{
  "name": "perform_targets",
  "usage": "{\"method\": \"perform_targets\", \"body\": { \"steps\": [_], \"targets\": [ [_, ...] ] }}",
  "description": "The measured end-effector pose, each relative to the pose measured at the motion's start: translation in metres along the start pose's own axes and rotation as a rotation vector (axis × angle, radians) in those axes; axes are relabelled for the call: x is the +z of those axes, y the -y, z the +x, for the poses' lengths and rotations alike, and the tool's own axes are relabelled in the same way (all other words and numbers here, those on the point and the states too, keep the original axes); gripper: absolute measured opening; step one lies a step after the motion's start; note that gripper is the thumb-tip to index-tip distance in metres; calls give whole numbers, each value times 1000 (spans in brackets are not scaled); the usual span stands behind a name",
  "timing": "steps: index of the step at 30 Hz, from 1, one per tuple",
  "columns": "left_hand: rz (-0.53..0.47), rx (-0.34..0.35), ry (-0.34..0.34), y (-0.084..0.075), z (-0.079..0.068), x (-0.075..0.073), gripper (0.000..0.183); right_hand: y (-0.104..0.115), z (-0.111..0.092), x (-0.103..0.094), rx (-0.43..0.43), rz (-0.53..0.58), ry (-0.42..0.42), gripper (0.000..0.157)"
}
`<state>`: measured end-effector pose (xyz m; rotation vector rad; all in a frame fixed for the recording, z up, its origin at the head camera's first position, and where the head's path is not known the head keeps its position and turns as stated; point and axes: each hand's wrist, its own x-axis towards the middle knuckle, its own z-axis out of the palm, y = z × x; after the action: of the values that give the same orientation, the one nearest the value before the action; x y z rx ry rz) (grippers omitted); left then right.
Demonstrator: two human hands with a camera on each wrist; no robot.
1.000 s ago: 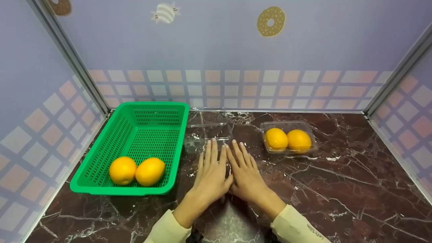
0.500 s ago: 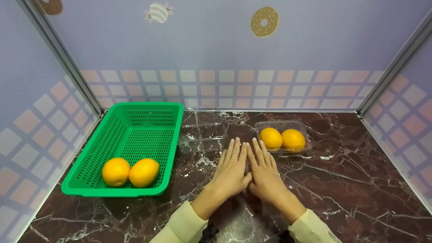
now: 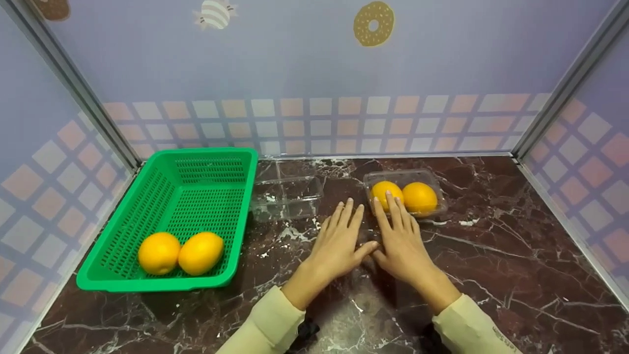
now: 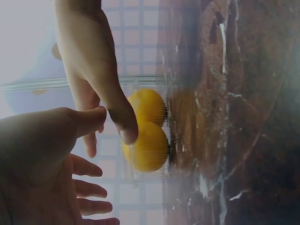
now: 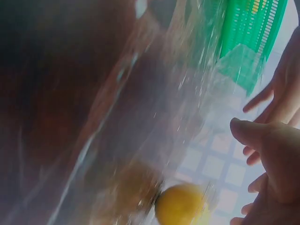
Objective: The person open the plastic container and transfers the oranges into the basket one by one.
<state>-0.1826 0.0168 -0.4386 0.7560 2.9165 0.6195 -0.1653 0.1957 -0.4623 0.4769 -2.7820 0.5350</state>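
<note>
Oranges, 2, round & yellow-orange point(image 3: 420, 198), sit side by side in a clear plastic box point(image 3: 403, 177) nr the back edge of a dark-red, white-veined tabletop point(image 3: 516, 236), R of ctr. A person's R hand point(image 3: 403, 243), fingers straight & spread wide, overlaps the box's front edge in the head view; can't tell if they touch. L hand point(image 3: 339, 241), also wide w/ fingers straight, is just beside it, thumbs close tog. Nr back edge, L of ctr: a 2nd clear plastic container point(image 3: 300, 209), beside a green, rectangular, perforated plastic basket point(image 3: 157, 284) w/ 2 more round oranges point(image 3: 201, 253) nr its front edge.
</note>
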Motion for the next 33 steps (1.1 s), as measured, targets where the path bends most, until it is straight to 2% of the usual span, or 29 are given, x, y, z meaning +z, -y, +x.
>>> {"method": "perform_targets", "body": {
  "steps": [5, 13, 22, 26, 33],
  "targets": [
    [-21, 4, -25, -2, 9, 8, 83, -16, 3, -7, 45, -16, 5, 101],
    [-56, 58, -42, -14, 26, 17, 81, -39, 3, -19, 133, -4, -7, 109],
    [-84, 83, -82, -17, 36, 26, 83, -57, 8, -27, 252, 23, 5, 99],
    [-40, 97, -81, -18, 40, 30, 83, -64, 7, -29, 308, 49, 48, 97],
    [118, 117, -85, -23, 51, 33, 78, -73, 8, -30, 350, 77, 91, 99]
  ]
}}
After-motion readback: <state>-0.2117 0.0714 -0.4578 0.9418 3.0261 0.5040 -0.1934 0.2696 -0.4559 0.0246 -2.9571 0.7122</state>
